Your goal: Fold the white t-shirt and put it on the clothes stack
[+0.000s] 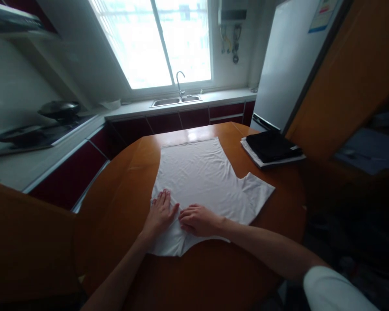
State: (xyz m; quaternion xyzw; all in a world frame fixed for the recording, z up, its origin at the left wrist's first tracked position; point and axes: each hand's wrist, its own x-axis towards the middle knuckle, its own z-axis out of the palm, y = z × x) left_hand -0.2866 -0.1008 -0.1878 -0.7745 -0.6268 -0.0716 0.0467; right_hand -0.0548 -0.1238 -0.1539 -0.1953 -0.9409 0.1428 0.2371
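Note:
A white T-shirt (197, 172) lies spread on the round wooden table (116, 207), its neckline towards me and its hem at the far side. One sleeve (257, 192) sticks out to the right; on the left the cloth is folded inward. Flat on the shirt's left edge rests my left hand (162, 211), fingers apart. Beside it, my right hand (199, 219) lies on the cloth near the neckline, its fingers close together and slightly bent. I see no cloth gripped in either hand.
Folded black and white clothes (272, 147) are stacked at the table's right rear. Behind the table are a counter with a sink (171, 102) under a window. A fridge (285, 60) stands at the right, and a stove with pans (58, 110) at the left.

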